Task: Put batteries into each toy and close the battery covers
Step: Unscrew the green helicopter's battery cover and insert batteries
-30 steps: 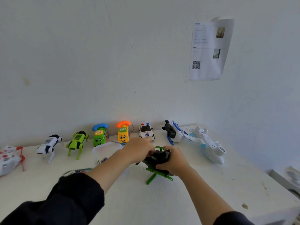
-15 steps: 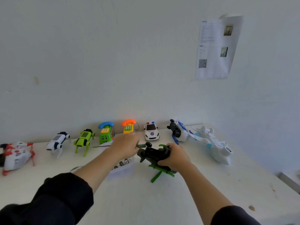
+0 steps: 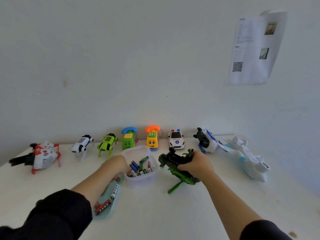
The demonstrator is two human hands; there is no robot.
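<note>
Near the table's (image 3: 155, 213) back edge (toys crowding it), right hand (image 3: 195, 164) grips helicopter (image 3: 176, 163), left (image 3: 116, 164) unclear.

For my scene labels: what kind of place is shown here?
Probably an indoor recording or test workstation, not a home playroom: a plain white table against a bare wall, toys lined in a row, a tub of batteries, and a sheet with a QR code taped up.

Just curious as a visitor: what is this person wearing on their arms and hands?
Both arms wear dark, black-looking sleeves pushed up toward the elbows, so the forearms are bare. The left hand and right hand are bare: no gloves, rings, watch or cables visible.
</note>
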